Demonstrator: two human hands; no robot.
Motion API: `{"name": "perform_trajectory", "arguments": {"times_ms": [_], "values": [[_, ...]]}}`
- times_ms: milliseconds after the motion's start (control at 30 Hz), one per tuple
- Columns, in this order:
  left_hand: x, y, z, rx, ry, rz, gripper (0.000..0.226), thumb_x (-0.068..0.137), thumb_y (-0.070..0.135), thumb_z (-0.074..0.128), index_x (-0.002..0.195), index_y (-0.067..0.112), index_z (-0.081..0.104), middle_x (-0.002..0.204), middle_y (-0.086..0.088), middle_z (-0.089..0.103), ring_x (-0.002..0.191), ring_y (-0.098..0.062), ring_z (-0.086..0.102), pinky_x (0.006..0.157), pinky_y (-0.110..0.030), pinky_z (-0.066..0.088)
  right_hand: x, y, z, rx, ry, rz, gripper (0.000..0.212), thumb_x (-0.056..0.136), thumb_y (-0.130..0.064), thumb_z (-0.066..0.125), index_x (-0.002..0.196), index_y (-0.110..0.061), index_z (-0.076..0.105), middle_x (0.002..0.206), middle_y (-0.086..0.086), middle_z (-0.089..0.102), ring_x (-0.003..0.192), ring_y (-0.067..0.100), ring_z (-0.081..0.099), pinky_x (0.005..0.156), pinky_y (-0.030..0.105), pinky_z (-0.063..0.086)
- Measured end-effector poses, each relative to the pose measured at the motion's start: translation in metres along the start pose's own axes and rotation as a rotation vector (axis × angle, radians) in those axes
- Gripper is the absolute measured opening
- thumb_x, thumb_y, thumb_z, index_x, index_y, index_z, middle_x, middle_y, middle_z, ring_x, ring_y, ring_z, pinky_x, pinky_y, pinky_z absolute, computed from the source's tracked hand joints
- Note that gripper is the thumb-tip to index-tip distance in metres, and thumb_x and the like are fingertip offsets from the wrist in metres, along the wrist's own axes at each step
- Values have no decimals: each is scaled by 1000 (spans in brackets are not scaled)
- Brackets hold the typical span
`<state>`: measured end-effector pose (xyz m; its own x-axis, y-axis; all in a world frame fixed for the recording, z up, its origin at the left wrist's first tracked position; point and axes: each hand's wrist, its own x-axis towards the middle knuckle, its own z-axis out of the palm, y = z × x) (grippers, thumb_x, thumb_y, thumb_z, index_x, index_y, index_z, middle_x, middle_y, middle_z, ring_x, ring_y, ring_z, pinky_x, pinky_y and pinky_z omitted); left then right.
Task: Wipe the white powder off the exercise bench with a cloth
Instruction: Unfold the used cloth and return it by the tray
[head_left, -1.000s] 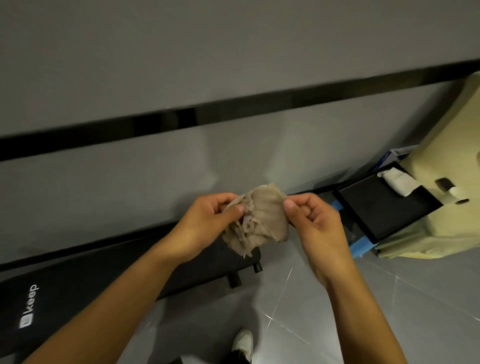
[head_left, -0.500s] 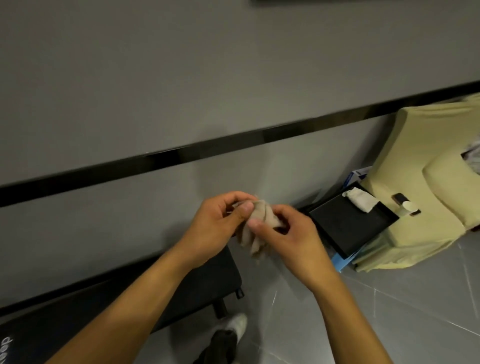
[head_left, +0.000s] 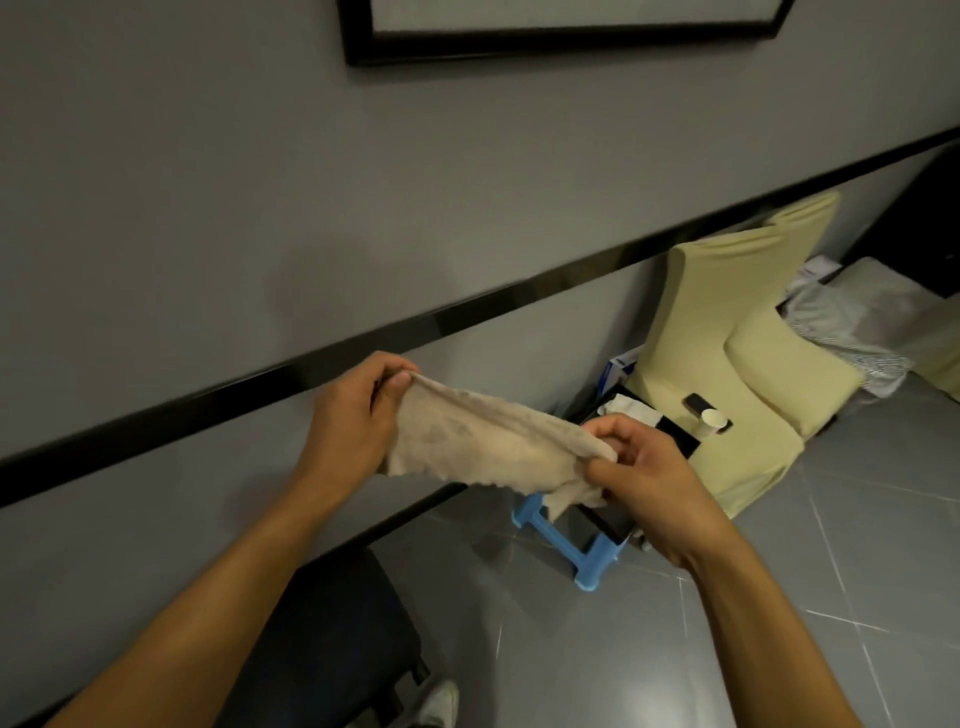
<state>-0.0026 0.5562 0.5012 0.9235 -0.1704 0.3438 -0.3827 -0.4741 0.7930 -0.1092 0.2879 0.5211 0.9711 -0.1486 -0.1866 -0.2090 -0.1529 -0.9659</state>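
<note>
The grey wall (head_left: 467, 208) rises behind the bench, crossed by a black stripe (head_left: 363, 340), with the lower edge of a dark picture frame (head_left: 561, 49) far above. Grey floor tiles (head_left: 779, 623) spread out to the right of the bench. Only the near end of the bench (head_left: 337, 623) shows, as a dark pad low in the view, and the left forearm covers much of it. Well to the right of the bench, pale yellow cushions (head_left: 727, 338) lean against the wall.

The cloth (head_left: 483, 441), beige and mottled, is stretched in the air above the bench's end and a little to its right, not touching it. The left hand (head_left: 348, 421) pinches one edge between thumb and fingers. The right hand (head_left: 649, 483) has its fingers curled round the bunched opposite end. Between the bench and the cushions stands a small blue stool (head_left: 592, 566) carrying a black tray (head_left: 675, 439). A paper cup (head_left: 710, 422) sits on the cushions, and a white shoe (head_left: 440, 699) is just beside the bench's end.

By my reading the wiping has not begun. The cloth is being spread out for use, and all the strokes across the bench are left to do. No white powder can be made out on the small part of the pad that shows, so how much there is cannot be told.

No brand, label or writing can be read anywhere in this view.
</note>
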Motion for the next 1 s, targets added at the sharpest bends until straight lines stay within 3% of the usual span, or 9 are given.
{"name": "perform_trajectory", "arguments": {"times_ms": [300,433,533,633,700,767,833,900,1000], "values": [[62,66,74,-182,-627,263,18,97,7,62,103,21,74,94,16,72,94,-2,68,80,-12,48,46,-14,-48,-262,-515,-22,60,82,-21,82,133,-36,55,122,-14,65,115,7,62,98,24,50],[88,95,117,-79,-812,345,19,96,10,65,108,22,73,99,15,71,97,3,66,84,-11,47,74,12,-71,-280,-420,-114,76,74,-37,88,128,-64,42,135,-23,49,129,-7,43,108,17,38],[102,112,148,56,-843,366,17,96,17,66,109,23,74,100,13,71,96,1,66,85,-13,49,93,27,-101,-172,-313,-127,87,70,-37,91,135,-51,34,141,-19,45,135,-2,41,103,12,41],[110,134,181,155,-843,319,17,97,20,65,110,25,74,102,15,71,98,2,66,88,-18,51,108,29,-142,-222,-292,-191,85,71,-41,89,136,-48,34,145,-18,43,139,4,40,114,27,35],[115,148,199,126,-829,281,18,95,17,67,111,21,75,103,15,72,99,3,67,90,-20,52,114,30,-167,-304,-389,-297,60,82,-35,82,133,-40,51,135,-16,58,132,2,49,124,41,16],[121,155,219,144,-726,266,19,94,18,69,111,22,76,103,13,74,97,-1,68,87,-24,54,115,29,-191,-221,-463,-263,29,90,-26,74,119,-24,68,116,-6,73,115,8,64,122,45,27],[122,149,237,162,-489,178,27,93,27,70,119,29,70,109,13,70,96,-5,66,84,-28,56,114,30,-211,-6,-467,-152,22,94,-21,69,114,-12,70,106,7,76,101,21,72,95,37,55],[111,146,257,107,-264,-89,39,94,41,65,132,34,57,118,7,61,103,-9,62,86,-36,58,114,39,-227,129,-411,-103,23,96,-23,66,114,-11,71,104,12,75,98,26,72,81,30,58],[78,148,286,-190,-335,-611,45,98,59,38,136,36,43,120,-6,64,104,-16,68,92,-45,58,119,53,-242,380,-380,17,26,98,-25,60,120,-14,69,115,14,72,106,26,69,86,33,57]]}}
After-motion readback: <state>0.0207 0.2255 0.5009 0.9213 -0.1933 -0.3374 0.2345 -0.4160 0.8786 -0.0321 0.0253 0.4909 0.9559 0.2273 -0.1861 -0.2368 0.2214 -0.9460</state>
